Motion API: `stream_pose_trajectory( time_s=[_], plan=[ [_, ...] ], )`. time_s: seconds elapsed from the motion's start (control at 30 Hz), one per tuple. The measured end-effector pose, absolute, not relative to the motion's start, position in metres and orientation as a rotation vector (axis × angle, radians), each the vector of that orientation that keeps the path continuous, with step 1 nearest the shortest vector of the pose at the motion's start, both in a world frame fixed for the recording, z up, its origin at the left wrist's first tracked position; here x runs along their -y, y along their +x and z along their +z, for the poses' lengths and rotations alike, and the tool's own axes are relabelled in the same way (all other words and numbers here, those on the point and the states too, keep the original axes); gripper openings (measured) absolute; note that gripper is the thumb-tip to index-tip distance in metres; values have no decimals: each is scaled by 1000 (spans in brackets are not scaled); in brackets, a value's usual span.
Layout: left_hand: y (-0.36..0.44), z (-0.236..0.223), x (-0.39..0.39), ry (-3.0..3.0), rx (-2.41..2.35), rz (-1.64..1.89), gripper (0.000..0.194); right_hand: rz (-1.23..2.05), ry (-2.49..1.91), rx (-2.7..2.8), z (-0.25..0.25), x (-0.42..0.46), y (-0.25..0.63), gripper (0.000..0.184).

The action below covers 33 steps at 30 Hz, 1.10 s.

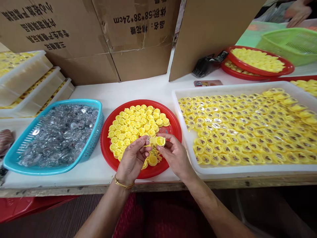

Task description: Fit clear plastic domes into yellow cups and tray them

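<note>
Above the front part of a round red tray (pixel 177 132), my two hands meet. Between the thumb and fingers of my right hand (pixel 174 153) is a small yellow cup (pixel 160 141) with pale bits inside. My left hand (pixel 133 155) pinches a small clear plastic cover (pixel 148 140) close beside that cup. Many similar yellow cups (pixel 133 123) stand packed on the tray. Loose small yellow bits (pixel 156 154) lie partly hidden beneath my hands.
A blue basket (pixel 99 124) of clear plastic covers stands left, beside stacked white trays (pixel 53 84). On the right lies a white tray (pixel 177 109) of closed yellow cups. Cardboard boxes (pixel 143 62) wall the back; a phone (pixel 208 83) and black tape dispenser (pixel 208 67) lie there. Another person's hand (pixel 298 13) shows top right.
</note>
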<state>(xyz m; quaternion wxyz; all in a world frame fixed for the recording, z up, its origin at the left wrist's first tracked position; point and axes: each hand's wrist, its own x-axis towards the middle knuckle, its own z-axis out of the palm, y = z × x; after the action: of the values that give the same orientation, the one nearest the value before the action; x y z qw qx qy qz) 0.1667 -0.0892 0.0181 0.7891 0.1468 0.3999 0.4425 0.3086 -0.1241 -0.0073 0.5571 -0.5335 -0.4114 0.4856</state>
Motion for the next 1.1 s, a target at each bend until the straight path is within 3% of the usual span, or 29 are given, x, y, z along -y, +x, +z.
stream_pose_trajectory(
  time_s=[0.63, 0.9, 1.1],
  plan=[
    [178, 17, 94, 233, -894, 963, 8, 1025, -1313, 1128, -5, 121, 306, 34],
    [183, 19, 96, 626, -1038, 1012, 35, 846, -1393, 1258, -5, 122, 308, 34],
    [183, 14, 97, 805, -1087, 1023, 21, 801, -1376, 1286, -5, 124, 308, 34]
  ],
)
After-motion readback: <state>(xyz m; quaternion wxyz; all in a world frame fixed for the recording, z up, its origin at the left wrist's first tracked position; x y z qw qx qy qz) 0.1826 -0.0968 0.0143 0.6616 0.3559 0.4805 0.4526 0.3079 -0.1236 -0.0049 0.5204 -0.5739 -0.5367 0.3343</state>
